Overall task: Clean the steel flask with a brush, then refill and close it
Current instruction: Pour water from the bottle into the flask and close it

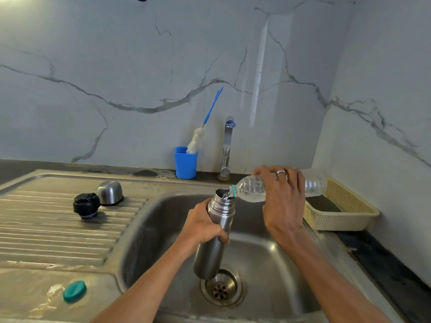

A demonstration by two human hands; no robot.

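Note:
My left hand [203,226] grips the open steel flask [215,229] around its middle, holding it nearly upright over the sink basin [268,264]. My right hand [283,197] holds a clear plastic water bottle [251,186] tipped on its side, its mouth at the flask's opening, and water runs into the flask. The black stopper [86,205] and the steel cup lid [110,192] sit on the draining board [46,229]. A white bottle brush with a blue handle [203,127] stands in a blue cup [185,164] against the wall.
A teal bottle cap [74,290] lies on the wet front left of the sink surround. The tap [227,145] rises behind the basin. A cream plastic basket [342,210] stands on the counter at the right. The drain [221,287] is below the flask.

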